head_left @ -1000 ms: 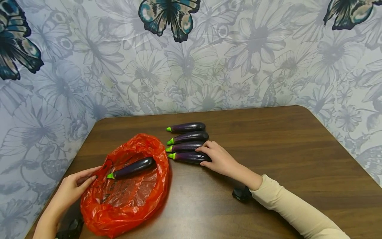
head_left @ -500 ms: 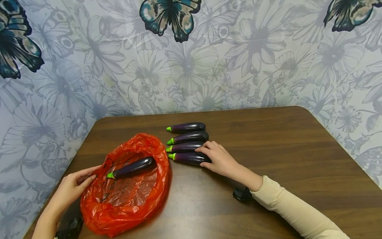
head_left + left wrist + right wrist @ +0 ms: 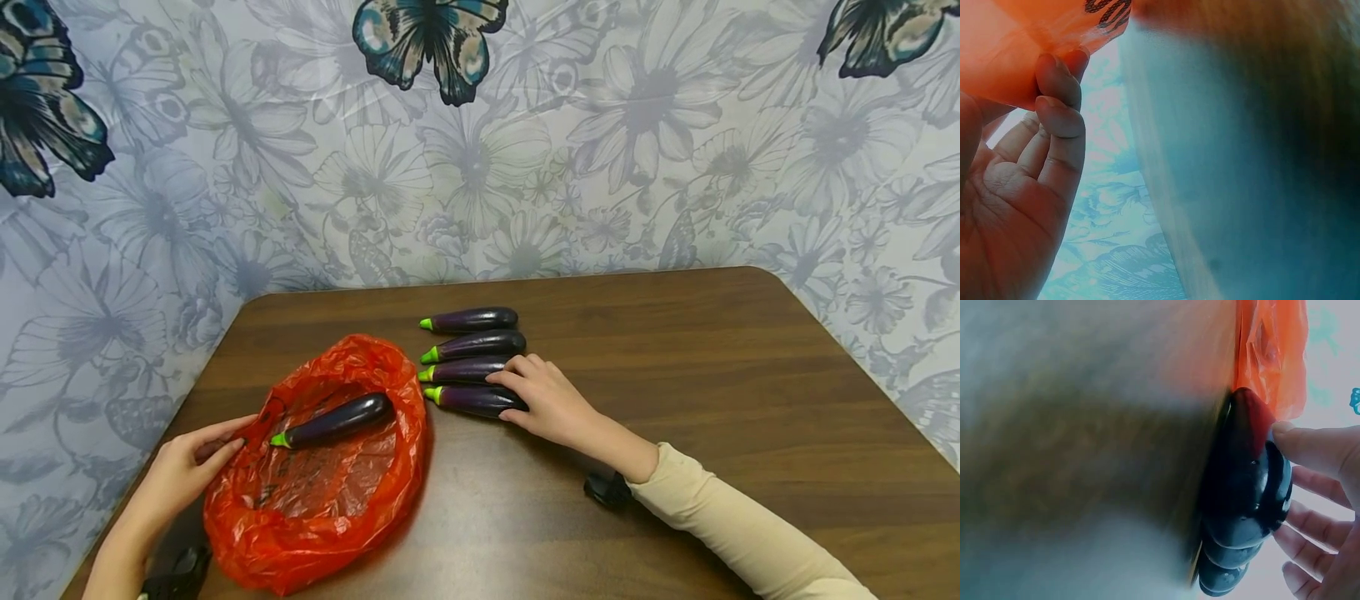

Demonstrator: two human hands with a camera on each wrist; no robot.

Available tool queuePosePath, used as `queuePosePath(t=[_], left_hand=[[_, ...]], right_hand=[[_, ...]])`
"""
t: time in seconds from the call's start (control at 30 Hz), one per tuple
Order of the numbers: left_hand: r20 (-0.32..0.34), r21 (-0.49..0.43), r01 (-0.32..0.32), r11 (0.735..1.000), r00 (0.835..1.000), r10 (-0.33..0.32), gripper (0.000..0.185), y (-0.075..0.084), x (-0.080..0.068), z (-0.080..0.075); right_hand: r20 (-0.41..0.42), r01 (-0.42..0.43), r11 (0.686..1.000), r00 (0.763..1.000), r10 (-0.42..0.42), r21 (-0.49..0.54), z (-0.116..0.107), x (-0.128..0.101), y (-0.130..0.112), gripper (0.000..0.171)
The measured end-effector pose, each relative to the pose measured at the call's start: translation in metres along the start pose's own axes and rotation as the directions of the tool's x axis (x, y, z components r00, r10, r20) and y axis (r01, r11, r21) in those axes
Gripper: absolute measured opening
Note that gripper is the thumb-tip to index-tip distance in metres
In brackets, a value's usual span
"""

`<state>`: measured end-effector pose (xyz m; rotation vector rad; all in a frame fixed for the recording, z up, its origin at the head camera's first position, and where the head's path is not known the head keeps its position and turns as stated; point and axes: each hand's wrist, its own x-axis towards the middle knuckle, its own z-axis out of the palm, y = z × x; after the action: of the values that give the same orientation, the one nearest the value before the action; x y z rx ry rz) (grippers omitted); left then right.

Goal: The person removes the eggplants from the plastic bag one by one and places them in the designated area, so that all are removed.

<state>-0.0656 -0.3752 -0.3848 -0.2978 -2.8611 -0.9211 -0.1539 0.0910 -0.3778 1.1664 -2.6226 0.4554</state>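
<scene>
My left hand [image 3: 174,475] pinches the left rim of a red plastic bag [image 3: 315,546] between thumb and fingers; the left wrist view shows the bag's edge [image 3: 1010,69] in those fingers. Inside the open bag lies one eggplant [image 3: 337,422] with a green stem end. To the bag's right, several eggplants lie in a row, stems toward the bag. My right hand [image 3: 551,400] grips the thick end of the nearest eggplant [image 3: 472,399], thumb on the near side and fingers on the far side. Its fingers also lie against the neighbouring eggplant [image 3: 461,369].
Two more eggplants, one in the middle [image 3: 480,343] and the farthest one [image 3: 476,318], lie beyond. The brown wooden table [image 3: 675,333] meets a flower-patterned wall [image 3: 525,183] at the back. Dark wrist devices show under both wrists.
The nearest eggplant's thick end has shifted slightly toward me, with my right hand on it. My left hand and the bag have stayed put.
</scene>
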Motion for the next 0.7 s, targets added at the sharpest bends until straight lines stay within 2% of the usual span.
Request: queuePosePath(t=[0.2, 0.4, 0.57, 0.7], left_hand=[[0.010, 0.008, 0.011, 1.000, 1.000, -0.011, 0.035, 0.003, 0.004, 0.000], [0.023, 0.019, 0.041, 0.999, 0.999, -0.042, 0.035, 0.003, 0.003, -0.002], [0.012, 0.010, 0.029, 1.000, 1.000, -0.029, 0.035, 0.002, 0.001, -0.003], [0.005, -0.007, 0.001, 1.000, 1.000, -0.001, 0.035, 0.001, 0.002, -0.001]], right_hand=[[-0.044, 0.019, 0.999, 0.999, -0.017, 0.046, -0.007, 0.009, -0.010, 0.043], [-0.057, 0.066, 0.989, 0.997, -0.059, 0.132, -0.010, 0.037, -0.041, 0.041], [-0.025, 0.138, 0.978, 0.990, -0.136, 0.156, 0.003, 0.067, -0.079, 0.041], [0.031, 0.204, 0.973, 0.978, -0.208, 0.105, 0.021, 0.086, -0.102, 0.040]])
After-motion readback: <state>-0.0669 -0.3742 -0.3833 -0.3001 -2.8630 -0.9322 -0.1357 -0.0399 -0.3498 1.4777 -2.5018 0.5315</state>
